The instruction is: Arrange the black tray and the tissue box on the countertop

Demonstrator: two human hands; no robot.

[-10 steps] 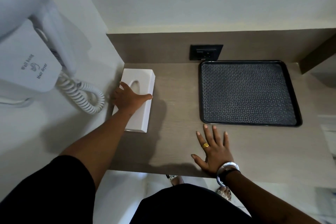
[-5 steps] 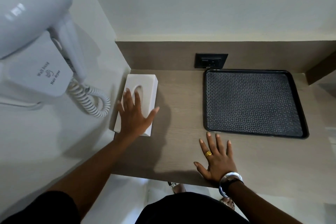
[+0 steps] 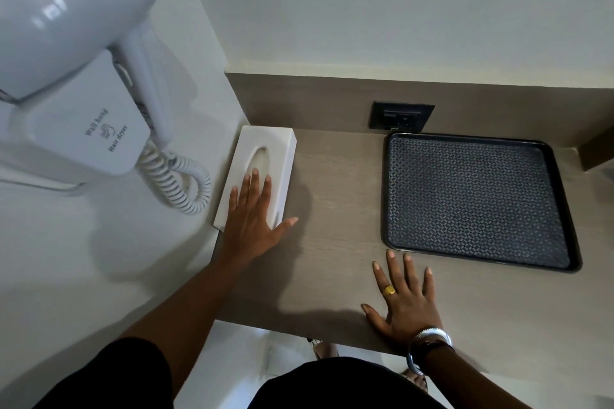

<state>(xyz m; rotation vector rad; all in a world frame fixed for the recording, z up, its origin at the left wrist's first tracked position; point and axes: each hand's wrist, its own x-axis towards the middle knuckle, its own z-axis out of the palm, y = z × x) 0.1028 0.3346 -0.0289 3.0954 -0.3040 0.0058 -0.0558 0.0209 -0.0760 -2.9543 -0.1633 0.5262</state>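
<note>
From my remote station I see the left hand [image 3: 254, 226] lying flat, fingers spread, on the near end of the white rectangular tissue box [image 3: 262, 173], pressing on its top rather than gripping it; the thumb juts out past the box's right edge. The box lies lengthwise along the left wall in the back-left corner of the grey wood-grain countertop [image 3: 335, 209], its oval slot facing up.

The right hand [image 3: 407, 299] is splayed palm-down on the bare countertop near the front edge, grasping nothing, with a gold ring [image 3: 389, 290] on one finger and silver bangles [image 3: 428, 345] at the wrist.

The black rectangular tray with a diamond-patterned mat [image 3: 475, 199] sits at the back right of the counter, well apart from the tissue box, its near-left corner just beyond the right hand's fingertips.

A black wall socket [image 3: 401, 115] is set in the backsplash behind the tray's left corner. A white wall-hung hair dryer [image 3: 76, 53] with a coiled white cord [image 3: 179, 183] is mounted on the left wall, beside the box.
</note>
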